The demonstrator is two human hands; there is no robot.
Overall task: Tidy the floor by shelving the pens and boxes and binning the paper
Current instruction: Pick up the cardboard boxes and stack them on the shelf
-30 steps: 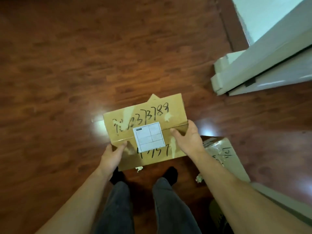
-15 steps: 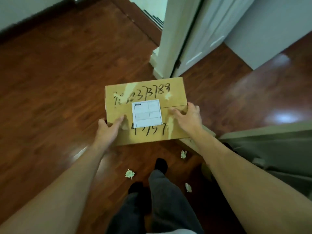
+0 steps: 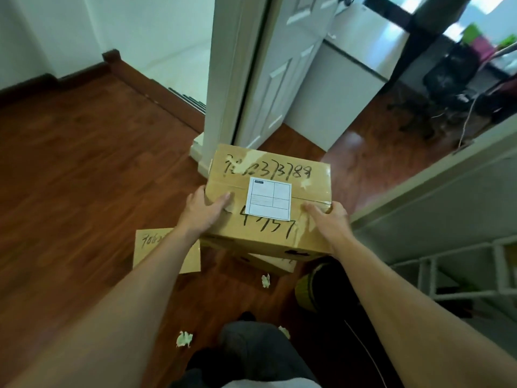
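Cardboard box is held off the floor betw. both hands, approx. centre of view, in front of white door frame. Left hand is clamped on box's left edge, thumb laid on top face; right hand is clamped on right edge, thumb also on top. Top face carries black handwritten digits and a white label stuck across the flap seam. A 2nd box is seen on the wood floor just below the held one, mostly hidden by it; a 3rd, flat box w/ writing lies on floor to the left, partly covered by left forearm. Crumpled paper scraps are noted on floor: one near 2nd box, one lower left by the legs, one partly hidden behind knee. Green bin stands at right, by white rack.
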